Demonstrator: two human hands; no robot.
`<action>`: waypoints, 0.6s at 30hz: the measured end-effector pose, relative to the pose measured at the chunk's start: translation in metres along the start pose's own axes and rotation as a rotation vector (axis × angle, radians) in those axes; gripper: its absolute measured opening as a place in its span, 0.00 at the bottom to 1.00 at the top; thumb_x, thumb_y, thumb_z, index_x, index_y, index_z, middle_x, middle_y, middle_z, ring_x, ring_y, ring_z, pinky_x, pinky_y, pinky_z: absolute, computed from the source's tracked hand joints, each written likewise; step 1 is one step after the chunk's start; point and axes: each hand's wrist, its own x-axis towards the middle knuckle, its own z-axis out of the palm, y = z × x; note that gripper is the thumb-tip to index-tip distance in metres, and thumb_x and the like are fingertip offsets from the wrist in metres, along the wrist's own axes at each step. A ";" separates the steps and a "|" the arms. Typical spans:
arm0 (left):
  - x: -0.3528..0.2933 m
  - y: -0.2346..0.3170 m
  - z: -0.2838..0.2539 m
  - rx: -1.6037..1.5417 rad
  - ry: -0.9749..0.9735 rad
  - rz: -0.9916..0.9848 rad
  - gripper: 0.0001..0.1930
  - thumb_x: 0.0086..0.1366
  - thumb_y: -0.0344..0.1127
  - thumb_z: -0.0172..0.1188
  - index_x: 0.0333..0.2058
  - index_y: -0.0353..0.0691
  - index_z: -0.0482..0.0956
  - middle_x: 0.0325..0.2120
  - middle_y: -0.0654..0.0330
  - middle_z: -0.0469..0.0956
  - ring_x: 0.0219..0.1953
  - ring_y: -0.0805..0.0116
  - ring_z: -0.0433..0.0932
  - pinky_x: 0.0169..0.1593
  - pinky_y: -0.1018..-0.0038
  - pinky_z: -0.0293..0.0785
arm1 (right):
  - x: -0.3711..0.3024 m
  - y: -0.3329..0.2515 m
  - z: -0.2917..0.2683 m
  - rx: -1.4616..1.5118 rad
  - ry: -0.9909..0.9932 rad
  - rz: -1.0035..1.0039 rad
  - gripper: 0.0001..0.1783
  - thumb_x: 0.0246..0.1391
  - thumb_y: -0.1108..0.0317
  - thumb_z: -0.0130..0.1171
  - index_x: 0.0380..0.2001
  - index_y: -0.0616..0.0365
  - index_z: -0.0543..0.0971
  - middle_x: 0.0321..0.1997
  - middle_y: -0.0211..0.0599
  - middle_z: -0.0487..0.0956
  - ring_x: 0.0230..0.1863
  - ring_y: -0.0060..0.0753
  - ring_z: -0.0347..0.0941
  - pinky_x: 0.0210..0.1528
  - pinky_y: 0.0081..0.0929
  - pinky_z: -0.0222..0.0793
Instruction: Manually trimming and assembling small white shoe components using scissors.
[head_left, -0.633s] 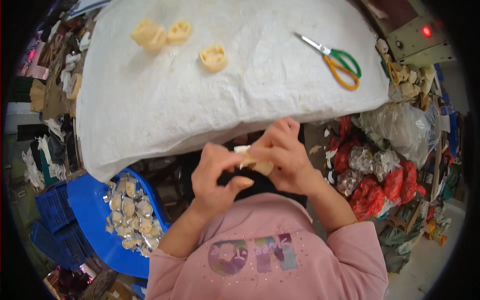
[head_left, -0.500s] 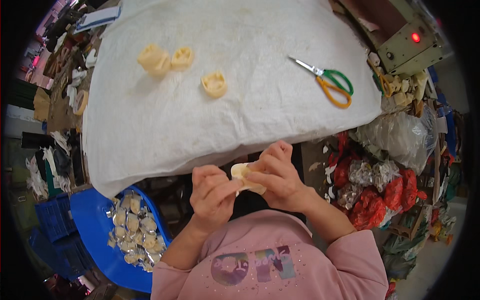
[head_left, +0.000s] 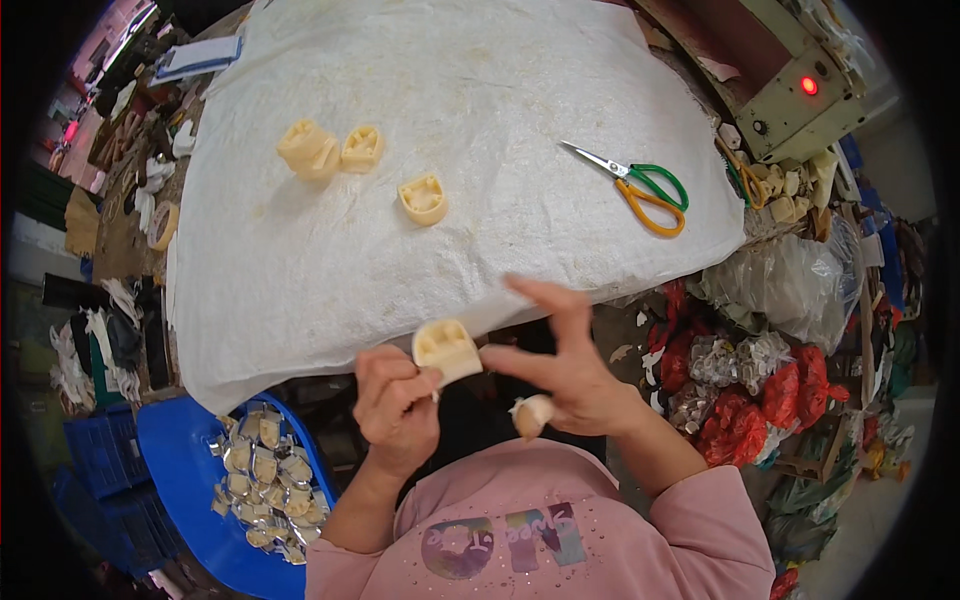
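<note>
In front of my chest, my left hand [head_left: 398, 408] is closed on a cream moulded piece [head_left: 447, 350], with its hollow ribbed side showing. My right hand [head_left: 588, 378] is just right of it, partly blurred, with two fingers stretched apart. One fingertip is close to the piece's right edge; I cannot tell whether it touches. Below that hand is a small beige rounded bit [head_left: 533, 414] with a ragged pale edge; whether it is held or falling I cannot tell. On the white cloth [head_left: 540, 100] lie several similar cream pieces [head_left: 423, 200], two of them side by side [head_left: 362, 148].
Scissors [head_left: 640, 190] with green and orange handles lie on the cloth's right. A blue basin [head_left: 185, 480] at lower left holds several cream and silvery pieces [head_left: 265, 470]. A machine box [head_left: 800, 110] with a red light stands far right, above clear and red plastic bags [head_left: 735, 425].
The cream piece has turned its hollow side into view in my left hand. My right hand has come off it and spread its fingers. A small beige bit now shows below.
</note>
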 end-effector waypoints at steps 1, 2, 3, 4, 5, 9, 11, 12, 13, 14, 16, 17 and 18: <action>0.004 -0.002 -0.002 0.027 0.032 0.000 0.13 0.44 0.18 0.65 0.28 0.40 0.75 0.26 0.60 0.68 0.32 0.62 0.69 0.33 0.71 0.66 | 0.000 -0.002 -0.003 0.005 0.079 0.034 0.24 0.40 0.60 0.69 0.44 0.50 0.78 0.56 0.46 0.64 0.56 0.50 0.58 0.58 0.40 0.53; 0.002 -0.001 -0.006 0.053 0.052 -0.005 0.12 0.46 0.18 0.65 0.28 0.40 0.75 0.28 0.58 0.68 0.34 0.61 0.69 0.34 0.70 0.66 | -0.006 -0.004 0.001 0.048 0.262 0.051 0.21 0.43 0.64 0.67 0.43 0.54 0.77 0.51 0.46 0.68 0.51 0.47 0.63 0.53 0.34 0.60; 0.004 -0.001 -0.007 0.038 0.021 0.005 0.11 0.51 0.21 0.63 0.31 0.41 0.74 0.33 0.56 0.68 0.39 0.59 0.70 0.38 0.68 0.69 | -0.016 0.002 0.010 0.172 0.319 0.138 0.19 0.44 0.65 0.67 0.41 0.56 0.77 0.47 0.45 0.71 0.46 0.43 0.66 0.50 0.32 0.62; 0.008 0.001 -0.006 0.049 0.020 -0.016 0.11 0.51 0.21 0.63 0.31 0.41 0.74 0.33 0.56 0.68 0.39 0.59 0.70 0.38 0.68 0.69 | -0.027 0.007 0.020 0.294 0.374 0.228 0.17 0.45 0.65 0.66 0.38 0.59 0.76 0.43 0.44 0.73 0.41 0.39 0.69 0.47 0.29 0.65; 0.014 0.003 0.001 -0.034 0.043 0.044 0.11 0.53 0.21 0.62 0.33 0.42 0.73 0.34 0.55 0.68 0.42 0.57 0.70 0.41 0.65 0.70 | -0.028 0.011 0.025 0.459 0.330 0.288 0.15 0.52 0.64 0.61 0.39 0.62 0.73 0.39 0.42 0.76 0.38 0.31 0.72 0.43 0.27 0.68; 0.009 0.007 0.011 -0.299 -0.042 0.128 0.17 0.48 0.16 0.59 0.37 0.39 0.70 0.37 0.50 0.71 0.42 0.51 0.74 0.44 0.59 0.73 | -0.034 0.004 0.055 1.106 0.509 0.596 0.19 0.63 0.60 0.48 0.48 0.64 0.65 0.44 0.44 0.75 0.47 0.34 0.74 0.47 0.32 0.72; 0.005 0.005 0.017 -0.348 -0.077 0.234 0.17 0.43 0.14 0.58 0.33 0.35 0.69 0.38 0.49 0.73 0.34 0.52 0.77 0.38 0.62 0.74 | -0.036 0.010 0.052 1.104 0.469 0.562 0.18 0.64 0.61 0.48 0.47 0.65 0.66 0.44 0.45 0.75 0.47 0.35 0.74 0.47 0.32 0.73; 0.003 0.006 0.015 -0.362 -0.087 0.224 0.17 0.43 0.14 0.58 0.33 0.35 0.69 0.38 0.49 0.73 0.34 0.52 0.77 0.38 0.62 0.74 | -0.039 0.010 0.051 1.106 0.423 0.512 0.17 0.64 0.61 0.47 0.46 0.65 0.67 0.44 0.46 0.75 0.48 0.36 0.74 0.46 0.32 0.73; 0.004 0.010 0.012 -0.265 -0.132 0.232 0.15 0.43 0.15 0.59 0.31 0.35 0.69 0.36 0.49 0.74 0.33 0.55 0.76 0.35 0.65 0.73 | -0.043 0.009 0.051 1.102 0.434 0.528 0.17 0.64 0.61 0.47 0.46 0.65 0.67 0.44 0.46 0.75 0.48 0.36 0.74 0.46 0.32 0.73; 0.006 0.012 0.010 -0.169 -0.176 0.243 0.13 0.44 0.17 0.59 0.29 0.35 0.69 0.35 0.50 0.74 0.32 0.58 0.76 0.32 0.67 0.72 | -0.046 0.008 0.051 1.082 0.435 0.544 0.16 0.64 0.62 0.47 0.45 0.66 0.68 0.45 0.46 0.75 0.48 0.35 0.74 0.46 0.32 0.74; 0.008 0.012 0.012 -0.125 -0.225 0.246 0.11 0.44 0.18 0.59 0.28 0.35 0.69 0.35 0.51 0.74 0.30 0.60 0.75 0.30 0.69 0.68 | -0.051 0.005 0.050 1.045 0.433 0.574 0.15 0.64 0.64 0.46 0.44 0.67 0.71 0.47 0.47 0.75 0.47 0.34 0.74 0.45 0.31 0.75; 0.009 0.013 0.012 -0.063 -0.266 0.255 0.10 0.44 0.19 0.59 0.26 0.34 0.69 0.34 0.51 0.74 0.28 0.62 0.73 0.27 0.71 0.65 | -0.049 0.002 0.047 1.034 0.415 0.586 0.16 0.64 0.64 0.47 0.45 0.68 0.72 0.46 0.45 0.76 0.46 0.32 0.74 0.48 0.30 0.74; 0.009 0.015 0.012 -0.069 -0.274 0.250 0.10 0.44 0.19 0.59 0.26 0.34 0.69 0.34 0.51 0.74 0.28 0.62 0.73 0.27 0.71 0.65 | -0.050 0.003 0.045 1.035 0.420 0.597 0.16 0.64 0.64 0.47 0.45 0.68 0.72 0.46 0.45 0.76 0.46 0.32 0.74 0.48 0.30 0.74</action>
